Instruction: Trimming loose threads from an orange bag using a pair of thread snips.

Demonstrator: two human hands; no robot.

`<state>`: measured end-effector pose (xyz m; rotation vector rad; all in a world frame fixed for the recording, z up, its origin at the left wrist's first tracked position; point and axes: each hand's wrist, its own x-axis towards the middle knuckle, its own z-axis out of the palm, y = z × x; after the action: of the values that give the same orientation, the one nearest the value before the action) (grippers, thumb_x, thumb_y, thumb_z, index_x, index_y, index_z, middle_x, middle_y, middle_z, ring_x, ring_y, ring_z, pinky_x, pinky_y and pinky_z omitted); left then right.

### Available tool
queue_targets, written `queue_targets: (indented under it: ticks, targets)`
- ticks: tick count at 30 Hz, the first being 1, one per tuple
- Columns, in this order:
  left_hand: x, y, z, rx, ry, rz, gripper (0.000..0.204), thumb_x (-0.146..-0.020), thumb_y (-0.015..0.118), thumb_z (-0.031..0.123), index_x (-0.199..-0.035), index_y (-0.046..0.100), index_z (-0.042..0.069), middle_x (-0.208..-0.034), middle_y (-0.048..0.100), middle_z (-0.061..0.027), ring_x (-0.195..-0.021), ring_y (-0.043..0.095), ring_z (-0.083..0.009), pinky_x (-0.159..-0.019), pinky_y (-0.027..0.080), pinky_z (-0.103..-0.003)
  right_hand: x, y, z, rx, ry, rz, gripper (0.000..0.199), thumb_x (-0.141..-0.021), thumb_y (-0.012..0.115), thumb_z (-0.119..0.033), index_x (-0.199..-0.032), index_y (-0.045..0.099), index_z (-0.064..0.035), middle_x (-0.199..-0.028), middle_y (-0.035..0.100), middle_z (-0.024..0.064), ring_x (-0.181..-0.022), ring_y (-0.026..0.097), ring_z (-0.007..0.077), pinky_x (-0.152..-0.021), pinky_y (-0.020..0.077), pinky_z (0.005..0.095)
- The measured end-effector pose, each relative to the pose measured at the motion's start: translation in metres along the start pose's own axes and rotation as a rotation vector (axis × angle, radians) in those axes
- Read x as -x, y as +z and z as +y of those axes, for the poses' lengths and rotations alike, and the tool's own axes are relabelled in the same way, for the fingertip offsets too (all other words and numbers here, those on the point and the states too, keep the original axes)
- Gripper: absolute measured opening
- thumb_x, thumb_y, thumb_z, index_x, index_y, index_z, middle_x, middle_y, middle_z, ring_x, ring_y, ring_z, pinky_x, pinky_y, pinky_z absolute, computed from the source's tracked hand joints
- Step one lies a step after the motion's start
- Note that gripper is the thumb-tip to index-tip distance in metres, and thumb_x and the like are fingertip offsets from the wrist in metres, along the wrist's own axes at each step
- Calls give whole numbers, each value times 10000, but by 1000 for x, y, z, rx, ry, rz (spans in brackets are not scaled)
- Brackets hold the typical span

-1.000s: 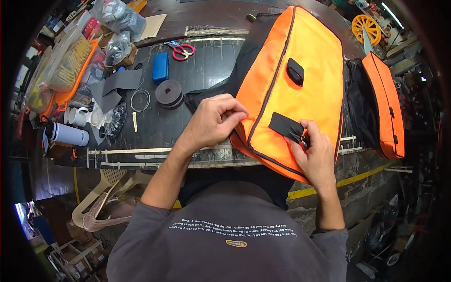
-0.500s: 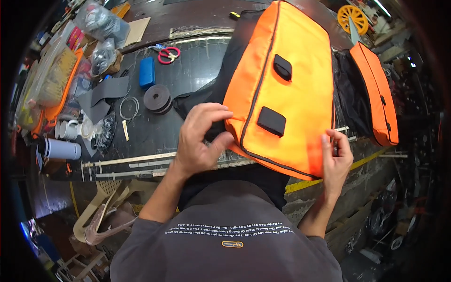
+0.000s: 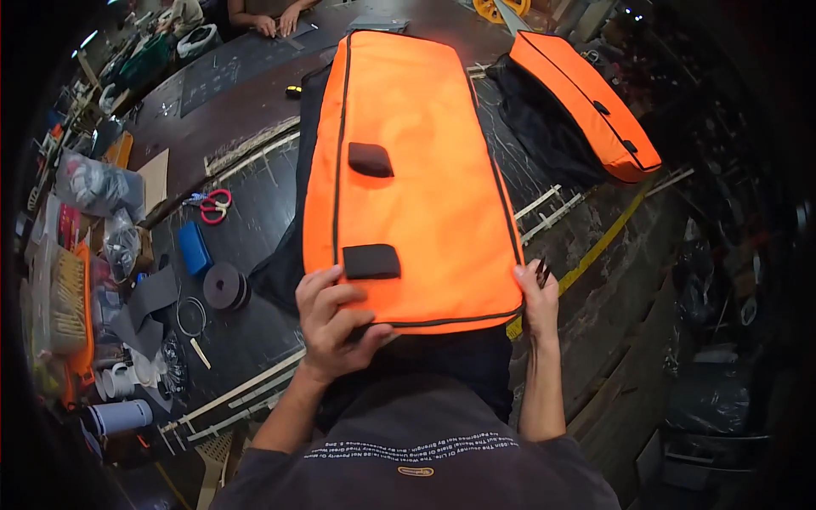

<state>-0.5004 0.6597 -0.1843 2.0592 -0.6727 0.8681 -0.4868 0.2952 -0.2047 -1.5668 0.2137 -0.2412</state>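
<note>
Orange bag (image 3: pixel 433 217): lies front face up over the tabletop (image 3: pixel 246 183), long side running away from the person, its near end reaching past the edge toward the body.
Left hand (image 3: pixel 333 330): fingers curl over the near-left corner, grasping it, fingertips on the orange face and thumb low along the near edge.
Right hand (image 3: pixel 541 306): thumb rests against the right edge by the near corner; the fingers bend around a small dark thing (image 3: pixel 542 273), too blurred to identify. Whether they also pinch fabric, I cannot tell.
Black tabs: the near tab (image 3: pixel 371 262) sits just beside the left fingertips; the far tab (image 3: pixel 371 160) lies beyond it.
Good handling: my judgement is that even tension at both near corners suits soft fabric best, with fingertips clear of the near tab and the dark piping (image 3: pixel 342 102) unkinked.
Tabletop left: strap roll (image 3: pixel 226 286), blue case (image 3: pixel 195 248), scissors (image 3: pixel 216 206).
</note>
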Motion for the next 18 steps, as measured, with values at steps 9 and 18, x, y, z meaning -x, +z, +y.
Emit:
queue_targets:
  ticks: [9, 18]
  targets:
    - [34, -91, -41, -352, -99, 359, 63, -883, 679, 133, -856, 679, 76, -976, 717, -121, -1079, 696, -370, -1079, 499, -564, 64, 67, -15, -37, 205, -1193, 365, -1022, 816, -55, -795, 529, -57, -809, 545, -25, -768, 461, 67, -671, 395, 302]
    - [53, -14, 71, -337, -36, -139, 317, -812, 905, 399, -1043, 827, 196, -1114, 753, 11, -1098, 706, -237, -1151, 399, -558, -16, 84, -10, 52, -66, -673, 468, -1135, 719, -282, -769, 519, -68, -710, 467, -76, -699, 413, 28, -593, 360, 289]
